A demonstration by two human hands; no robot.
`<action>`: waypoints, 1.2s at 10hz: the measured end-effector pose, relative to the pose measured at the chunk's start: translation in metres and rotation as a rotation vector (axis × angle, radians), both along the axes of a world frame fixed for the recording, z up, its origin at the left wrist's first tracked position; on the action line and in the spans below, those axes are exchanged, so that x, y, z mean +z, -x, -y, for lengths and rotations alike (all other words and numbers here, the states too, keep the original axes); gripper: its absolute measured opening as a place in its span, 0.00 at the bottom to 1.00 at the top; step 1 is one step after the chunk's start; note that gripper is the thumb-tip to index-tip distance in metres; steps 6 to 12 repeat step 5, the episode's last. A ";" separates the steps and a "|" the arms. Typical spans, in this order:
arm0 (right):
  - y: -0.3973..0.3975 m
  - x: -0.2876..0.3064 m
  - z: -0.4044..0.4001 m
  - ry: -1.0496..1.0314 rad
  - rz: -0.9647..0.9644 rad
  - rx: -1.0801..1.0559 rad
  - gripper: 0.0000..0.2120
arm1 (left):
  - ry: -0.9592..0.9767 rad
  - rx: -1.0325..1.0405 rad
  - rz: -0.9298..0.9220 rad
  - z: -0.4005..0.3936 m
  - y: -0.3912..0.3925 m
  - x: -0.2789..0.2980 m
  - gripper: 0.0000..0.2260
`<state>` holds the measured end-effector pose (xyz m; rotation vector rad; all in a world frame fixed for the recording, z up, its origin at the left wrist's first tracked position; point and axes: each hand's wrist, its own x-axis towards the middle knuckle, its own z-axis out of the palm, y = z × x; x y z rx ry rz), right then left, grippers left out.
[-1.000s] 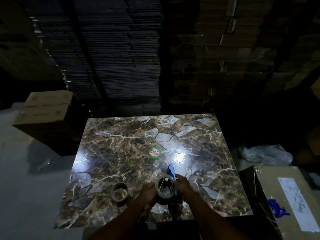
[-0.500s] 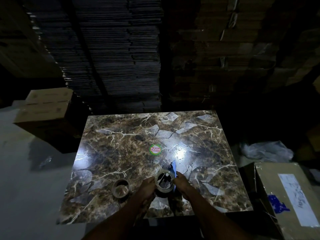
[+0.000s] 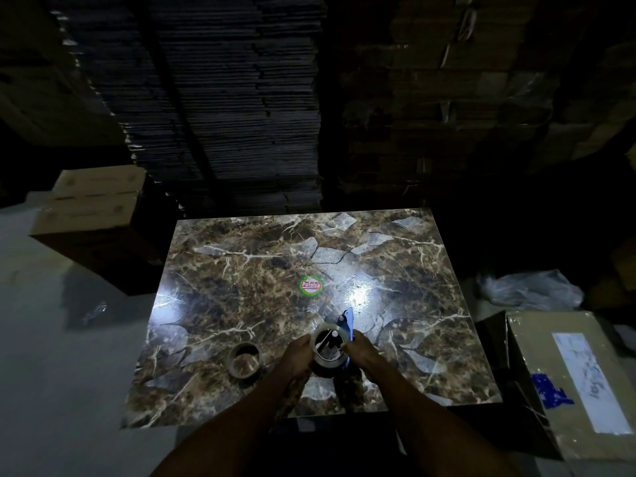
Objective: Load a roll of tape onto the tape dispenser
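A clear roll of tape [image 3: 329,363] sits between both my hands over the near middle of the marble-patterned table [image 3: 261,270]. My left hand [image 3: 298,352] grips its left side. My right hand [image 3: 361,349] holds its right side together with the blue tape dispenser [image 3: 347,320], whose tip sticks out beyond the roll. The dispenser's hub shows dark inside the roll's core; the rest of it is hidden behind the roll and my fingers. A second brown roll of tape [image 3: 244,360] lies flat on the table to the left.
A round green and red sticker [image 3: 310,286] marks the table's middle. A taped cardboard box [image 3: 571,380] stands at the right, a plastic bag [image 3: 531,290] behind it. More boxes [image 3: 89,201] sit at the left. Stacked flat cardboard [image 3: 223,98] rises behind the table.
Both hands and the roll have stayed nearly in place; the view has shifted slightly, and the roll appears seated a little lower over the dispenser.
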<state>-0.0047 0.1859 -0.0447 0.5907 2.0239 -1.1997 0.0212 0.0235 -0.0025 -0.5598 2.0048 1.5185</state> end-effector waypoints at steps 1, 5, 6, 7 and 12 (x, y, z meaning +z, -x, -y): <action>-0.002 0.020 0.002 -0.013 0.000 0.021 0.15 | -0.009 -0.011 0.036 0.003 0.001 -0.008 0.12; 0.004 0.077 -0.005 -0.102 -0.107 0.185 0.29 | 0.225 -0.160 -0.100 0.029 0.018 -0.041 0.21; 0.004 0.077 -0.005 -0.102 -0.107 0.185 0.29 | 0.225 -0.160 -0.100 0.029 0.018 -0.041 0.21; 0.004 0.077 -0.005 -0.102 -0.107 0.185 0.29 | 0.225 -0.160 -0.100 0.029 0.018 -0.041 0.21; 0.004 0.077 -0.005 -0.102 -0.107 0.185 0.29 | 0.225 -0.160 -0.100 0.029 0.018 -0.041 0.21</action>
